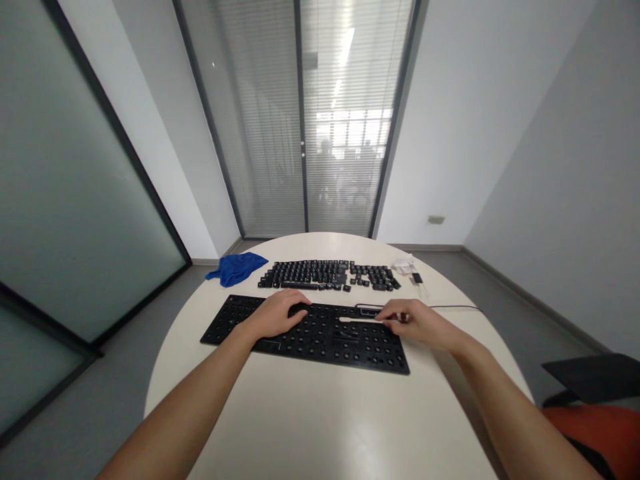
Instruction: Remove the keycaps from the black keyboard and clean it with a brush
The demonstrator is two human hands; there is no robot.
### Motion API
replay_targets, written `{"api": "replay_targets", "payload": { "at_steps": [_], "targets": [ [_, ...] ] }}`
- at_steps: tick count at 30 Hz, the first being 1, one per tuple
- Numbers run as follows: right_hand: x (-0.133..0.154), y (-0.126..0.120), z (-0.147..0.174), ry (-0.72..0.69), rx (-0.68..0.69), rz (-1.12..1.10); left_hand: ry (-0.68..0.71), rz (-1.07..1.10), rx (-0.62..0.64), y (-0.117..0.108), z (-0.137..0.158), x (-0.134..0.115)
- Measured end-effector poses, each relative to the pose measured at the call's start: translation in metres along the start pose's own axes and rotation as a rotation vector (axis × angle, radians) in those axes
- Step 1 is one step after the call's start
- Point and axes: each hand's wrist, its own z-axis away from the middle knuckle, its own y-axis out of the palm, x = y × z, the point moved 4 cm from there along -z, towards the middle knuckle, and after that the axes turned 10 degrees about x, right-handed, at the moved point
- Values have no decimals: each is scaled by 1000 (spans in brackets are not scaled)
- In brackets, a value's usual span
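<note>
A black keyboard base (320,352) with its keycaps off lies slightly askew across the table. My left hand (277,313) rests on its upper left part, fingers apart and bent over the far edge. Between the fingertips of my right hand (413,320) is a thin white cotton swab (354,320), its tip pointing left over the base's upper right area. Whether the tip touches the base I cannot tell. Behind the base, loose black keycaps (310,272) are laid out in keyboard order.
A blue cloth (237,269) lies at the table's far left. White crumpled tissue (403,265) and a small black-ended item (417,278) sit at the far right. A dark cable (455,307) runs off the right edge. An orange chair (595,427) stands at the lower right.
</note>
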Motion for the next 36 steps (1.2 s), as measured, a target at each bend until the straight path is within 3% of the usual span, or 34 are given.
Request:
{"api": "replay_targets", "payload": {
  "at_steps": [9, 15, 28, 36],
  "targets": [
    [5, 3, -1, -5, -2, -17, 3, 1, -2, 0, 0, 0],
    [13, 9, -3, -96, 27, -41, 3, -2, 0, 0, 0, 0],
    [-10, -5, 7, 98, -18, -45, 3, -4, 10, 1, 0, 1],
    [-12, -8, 9, 86, 9, -71, 6, 1, 4, 1, 0, 2]
  ]
}}
